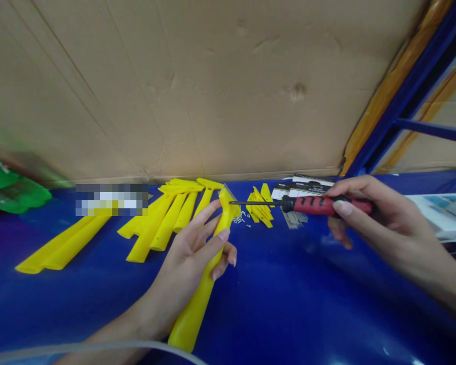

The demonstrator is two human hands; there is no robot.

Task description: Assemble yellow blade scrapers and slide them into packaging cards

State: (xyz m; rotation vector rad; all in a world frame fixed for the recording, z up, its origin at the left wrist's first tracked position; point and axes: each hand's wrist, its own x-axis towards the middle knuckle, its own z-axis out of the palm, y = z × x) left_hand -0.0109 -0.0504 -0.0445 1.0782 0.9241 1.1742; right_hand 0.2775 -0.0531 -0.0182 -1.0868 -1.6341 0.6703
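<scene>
My left hand (201,241) is wrapped round the yellow handle of a scraper (195,309), its head tilted up and away from me. A thin blade edge shows at the head's top. In my right hand (383,223) is a screwdriver (313,205) with a red and black grip, held level and pointing left. Its tip is at the scraper's head; whether it sits in a screw is too small to tell. Just behind the head lie small silver screws (244,219) and a group of small yellow plastic pieces (261,205).
Several yellow handles (167,218) lie left of my left hand, with more yellow handles (68,238) farther left. Flat metal blades (294,219) and black-and-white packets (304,186) lie behind the screwdriver. A cardboard wall (220,91) backs the blue table (289,304); a green bottle (15,185) lies left.
</scene>
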